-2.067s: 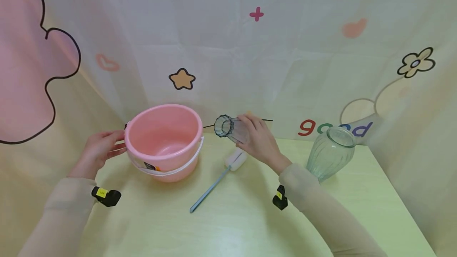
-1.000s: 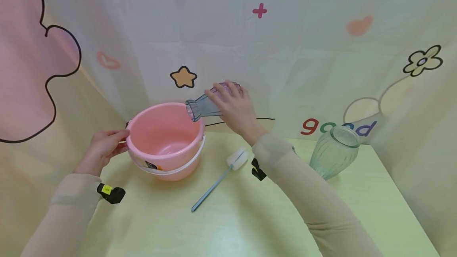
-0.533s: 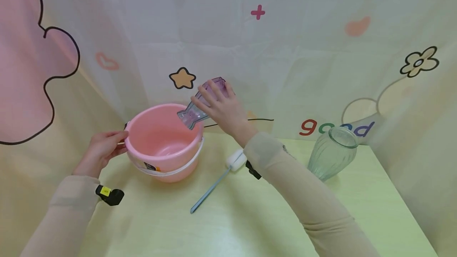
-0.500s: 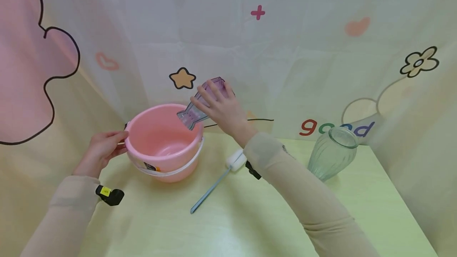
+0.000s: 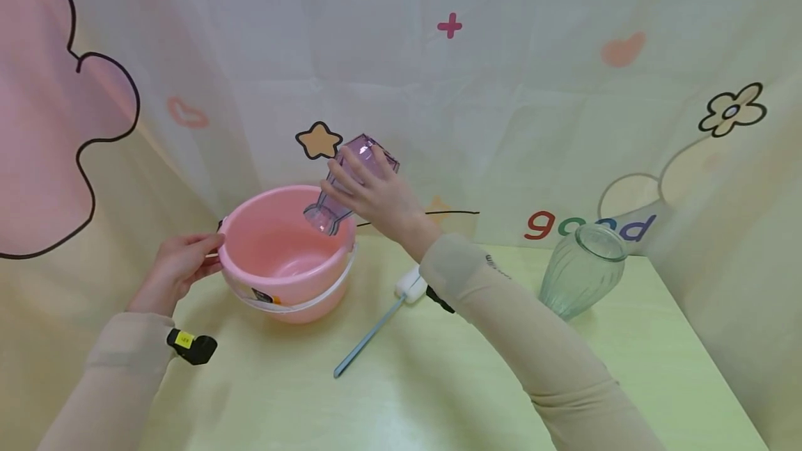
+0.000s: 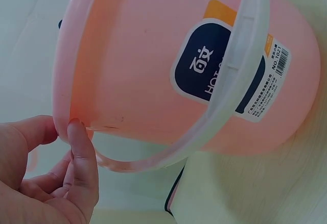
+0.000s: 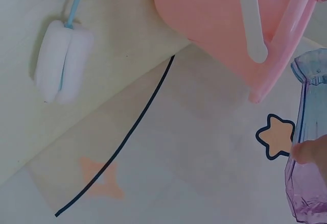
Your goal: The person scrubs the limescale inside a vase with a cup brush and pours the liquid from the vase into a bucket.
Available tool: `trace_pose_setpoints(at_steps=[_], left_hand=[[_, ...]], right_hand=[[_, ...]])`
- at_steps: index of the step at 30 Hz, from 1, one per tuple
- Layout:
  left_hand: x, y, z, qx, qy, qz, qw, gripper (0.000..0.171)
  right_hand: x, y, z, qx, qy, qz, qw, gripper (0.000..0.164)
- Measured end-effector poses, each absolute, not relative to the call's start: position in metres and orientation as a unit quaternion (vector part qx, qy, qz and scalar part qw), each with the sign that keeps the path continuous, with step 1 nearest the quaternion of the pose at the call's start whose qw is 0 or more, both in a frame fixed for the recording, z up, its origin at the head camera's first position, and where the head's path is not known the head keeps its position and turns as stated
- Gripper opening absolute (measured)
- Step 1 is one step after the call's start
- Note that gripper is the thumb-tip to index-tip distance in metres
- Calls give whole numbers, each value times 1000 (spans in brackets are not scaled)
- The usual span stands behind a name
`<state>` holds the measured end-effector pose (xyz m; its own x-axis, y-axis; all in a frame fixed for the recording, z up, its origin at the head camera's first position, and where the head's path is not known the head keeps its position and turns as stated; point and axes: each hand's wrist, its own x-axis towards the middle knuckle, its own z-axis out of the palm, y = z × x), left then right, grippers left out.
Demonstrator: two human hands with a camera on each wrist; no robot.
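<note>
A pink bucket with a white handle stands on the left of the table. My left hand pinches its rim between thumb and fingers, plainly seen in the left wrist view. Above the bucket's right side, my right hand grips a faceted glass vase, purple at the base and bluish at the neck. The vase is tipped steeply, mouth down over the bucket's opening. In the right wrist view only a fingertip and part of the vase show at the right edge.
A sponge brush with a blue stick lies on the table right of the bucket. Farther right stands a greenish ribbed glass vase, partly behind the right sleeve. A printed curtain hangs behind the table's back edge.
My right hand has carried the vase left and up to the bucket, tipping it from roughly level to steeply mouth down. My left hand stays at the rim.
</note>
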<state>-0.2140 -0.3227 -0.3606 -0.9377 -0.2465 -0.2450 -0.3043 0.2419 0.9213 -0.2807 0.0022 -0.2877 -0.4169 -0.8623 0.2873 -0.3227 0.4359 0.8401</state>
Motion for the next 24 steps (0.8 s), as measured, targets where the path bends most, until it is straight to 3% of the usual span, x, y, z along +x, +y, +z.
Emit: trace_pose_setpoints(at_steps=[20,24], left_hand=[[-214,-323,-362,-169,786,594,21,63],[-214,-324,-362,-167,785,597,21,63]], right_hand=[[-280,5,-293,379,-751,-370,395,91],[-280,4,-294,384,-775,-333,375,87]])
